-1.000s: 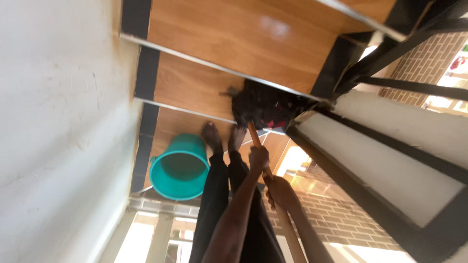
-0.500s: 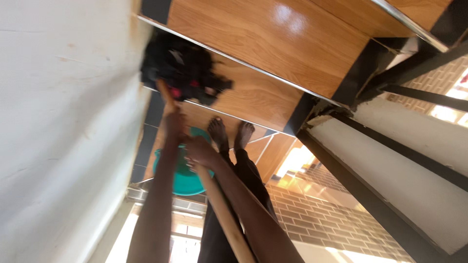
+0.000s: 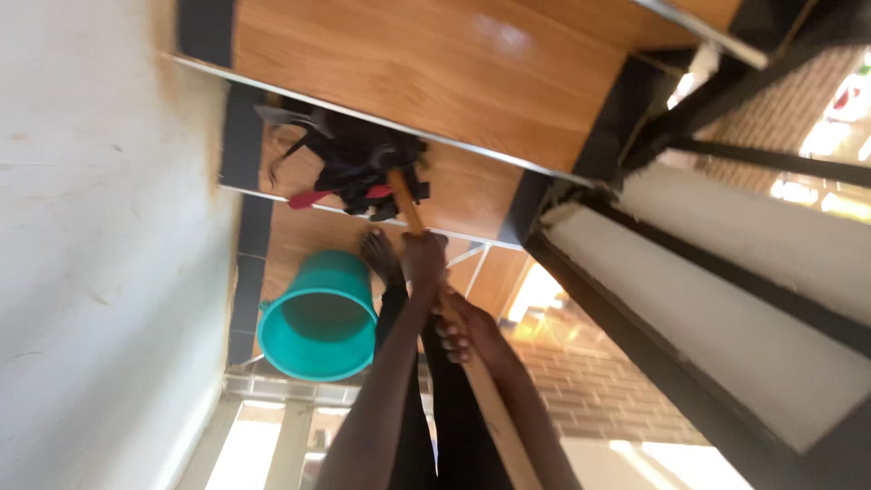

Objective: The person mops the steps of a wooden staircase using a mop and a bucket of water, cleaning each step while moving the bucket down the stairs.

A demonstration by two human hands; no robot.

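Left hand [image 3: 425,259]: my grip is clamped round the mop handle [image 3: 408,210], higher up, nearer the head.
Right hand [image 3: 467,325]: my grip is closed round the same handle lower down, just behind the left.
Mop head [image 3: 349,172]: dark rags with a red strip, lying on the wooden step [image 3: 472,186] near the wall [image 3: 91,227].
Bucket [image 3: 318,318]: teal, open, standing on the lower step just beside my bare foot [image 3: 378,257].
Railing [image 3: 726,91]: black metal, on the other side.

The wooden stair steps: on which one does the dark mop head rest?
The mop head rests on the middle step, directly above the step bearing the teal bucket; the broad upper step is bare.
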